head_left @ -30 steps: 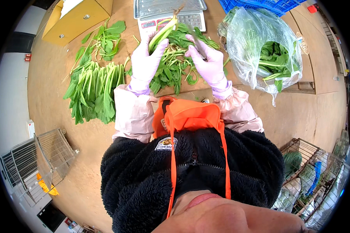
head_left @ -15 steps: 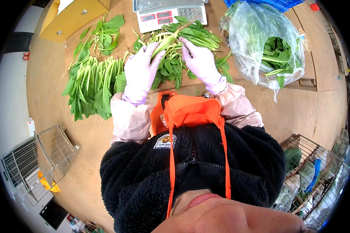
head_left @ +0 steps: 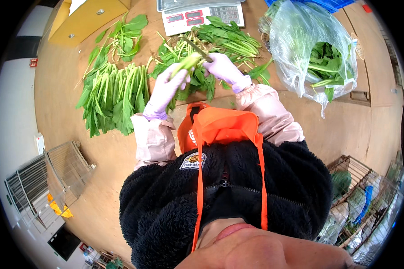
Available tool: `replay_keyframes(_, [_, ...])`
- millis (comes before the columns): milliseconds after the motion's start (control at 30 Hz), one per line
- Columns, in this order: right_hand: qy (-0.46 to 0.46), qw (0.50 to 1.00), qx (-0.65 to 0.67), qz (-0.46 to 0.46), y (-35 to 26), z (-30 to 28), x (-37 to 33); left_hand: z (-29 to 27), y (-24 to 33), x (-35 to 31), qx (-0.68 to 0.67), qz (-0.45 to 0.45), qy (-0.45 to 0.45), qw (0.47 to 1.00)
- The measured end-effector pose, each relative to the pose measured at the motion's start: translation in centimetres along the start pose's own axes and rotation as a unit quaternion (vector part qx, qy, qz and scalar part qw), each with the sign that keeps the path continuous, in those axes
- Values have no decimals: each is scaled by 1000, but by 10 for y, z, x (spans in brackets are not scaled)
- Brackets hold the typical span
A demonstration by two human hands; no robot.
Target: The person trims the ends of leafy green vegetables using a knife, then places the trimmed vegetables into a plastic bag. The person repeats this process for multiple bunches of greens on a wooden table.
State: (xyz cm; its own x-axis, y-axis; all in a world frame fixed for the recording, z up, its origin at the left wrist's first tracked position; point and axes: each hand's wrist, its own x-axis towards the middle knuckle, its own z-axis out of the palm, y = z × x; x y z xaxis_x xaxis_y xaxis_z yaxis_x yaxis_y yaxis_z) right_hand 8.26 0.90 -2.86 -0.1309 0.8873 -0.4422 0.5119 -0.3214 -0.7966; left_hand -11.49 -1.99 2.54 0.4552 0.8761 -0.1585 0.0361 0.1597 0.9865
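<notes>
My left hand (head_left: 166,87), in a pale lilac glove, is closed round the pale stems of a leafy green vegetable (head_left: 187,63). In my gloved right hand (head_left: 223,68) is a knife (head_left: 196,48), its dark blade slanting up and to the left, close above the stem ends. Loose leafy greens (head_left: 224,40) lie on the table just beyond both hands. To the left, a row of greens (head_left: 114,92) rests with stems pointing away and leaves hanging over the near table edge. More loose leaves (head_left: 126,38) lie behind that row.
A white scale (head_left: 204,19) stands at the back. A clear plastic bag of greens (head_left: 316,45) sits at the right, with a blue crate (head_left: 318,5) behind it. A yellow box (head_left: 87,20) is at the back left. Wire racks flank me lower down.
The knife blade has come up into plain sight in my right hand. My left hand has tilted the greens, bringing their stem ends nearer the right hand.
</notes>
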Motion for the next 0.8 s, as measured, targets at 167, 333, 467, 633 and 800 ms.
replay_keyframes(167, [-41, 992, -87, 79, 16, -11, 1, -14, 21, -17, -236, 48, 94, 966])
replay_keyframes(333, [66, 974, -219, 8, 48, -3, -2, -37, 13, -21, -295, 61, 125, 945])
replay_keyframes(467, [79, 966, -247, 8, 58, -12, -9, -57, 27, -40, -199, 66, 238, 948])
replay_keyframes(633, [111, 968, -222, 34, 72, -14, -21, -136, 0, -44, 479, 51, 406, 777])
replay_keyframes(800, [172, 965, -196, 34, 90, -18, -22, -182, -101, -19, 754, -156, 297, 565])
